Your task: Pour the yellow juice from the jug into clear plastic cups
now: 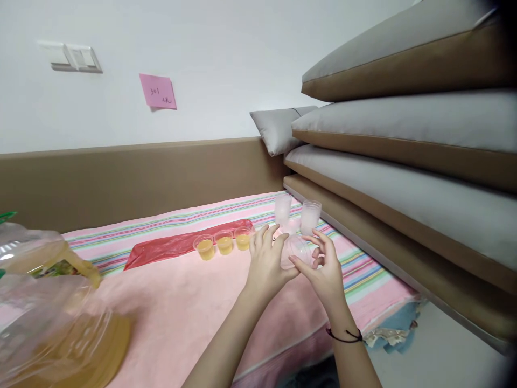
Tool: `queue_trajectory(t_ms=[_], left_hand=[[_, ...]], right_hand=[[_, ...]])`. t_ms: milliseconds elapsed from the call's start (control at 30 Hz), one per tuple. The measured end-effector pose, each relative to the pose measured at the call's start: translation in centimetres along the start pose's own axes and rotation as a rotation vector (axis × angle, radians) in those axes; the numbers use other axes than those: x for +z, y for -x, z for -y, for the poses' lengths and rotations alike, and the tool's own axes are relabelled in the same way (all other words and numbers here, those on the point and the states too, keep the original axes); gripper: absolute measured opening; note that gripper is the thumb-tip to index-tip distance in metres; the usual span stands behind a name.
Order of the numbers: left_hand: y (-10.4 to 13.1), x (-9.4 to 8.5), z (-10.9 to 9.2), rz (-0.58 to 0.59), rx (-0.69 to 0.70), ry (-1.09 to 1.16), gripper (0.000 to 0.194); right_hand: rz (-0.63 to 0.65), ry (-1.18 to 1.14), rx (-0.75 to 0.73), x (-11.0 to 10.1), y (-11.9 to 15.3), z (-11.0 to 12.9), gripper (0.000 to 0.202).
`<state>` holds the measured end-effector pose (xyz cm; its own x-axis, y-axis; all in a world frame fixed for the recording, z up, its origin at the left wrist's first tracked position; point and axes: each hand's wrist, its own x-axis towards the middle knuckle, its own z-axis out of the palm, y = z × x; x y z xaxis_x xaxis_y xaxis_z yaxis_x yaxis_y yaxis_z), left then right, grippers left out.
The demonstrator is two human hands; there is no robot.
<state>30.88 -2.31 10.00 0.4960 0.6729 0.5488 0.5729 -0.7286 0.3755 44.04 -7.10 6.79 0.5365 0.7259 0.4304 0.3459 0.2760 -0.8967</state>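
Between my two hands is a clear plastic piece (297, 250), round and see-through; whether it is a lid or a cup I cannot tell. My left hand (267, 256) holds its left side, fingers curved. My right hand (323, 261) pinches its right side with thumb and fingers. Just behind stand two stacks of clear cups, one at the left (283, 209) and one at the right (311, 216). Left of my hands, three small cups of yellow liquid stand in a row: the left cup (205, 249), the middle cup (224, 243) and the right cup (243, 240).
Large clear jugs of amber liquid (81, 345) fill the near left. A red plastic bag (161, 249) lies behind the small cups on the pink cloth (173, 307). Stacked grey and brown cushions (404, 121) rise at the right, beside a small grey pillow (278, 129).
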Motion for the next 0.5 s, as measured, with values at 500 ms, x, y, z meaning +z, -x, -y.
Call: queue_trajectory(t_ms=[500], left_hand=[[-1.2,-0.8,0.1,0.024,0.278,-0.23,0.057]], right_hand=[[0.042,-0.147,-0.014,-0.6,-0.2,-0.9,0.083]])
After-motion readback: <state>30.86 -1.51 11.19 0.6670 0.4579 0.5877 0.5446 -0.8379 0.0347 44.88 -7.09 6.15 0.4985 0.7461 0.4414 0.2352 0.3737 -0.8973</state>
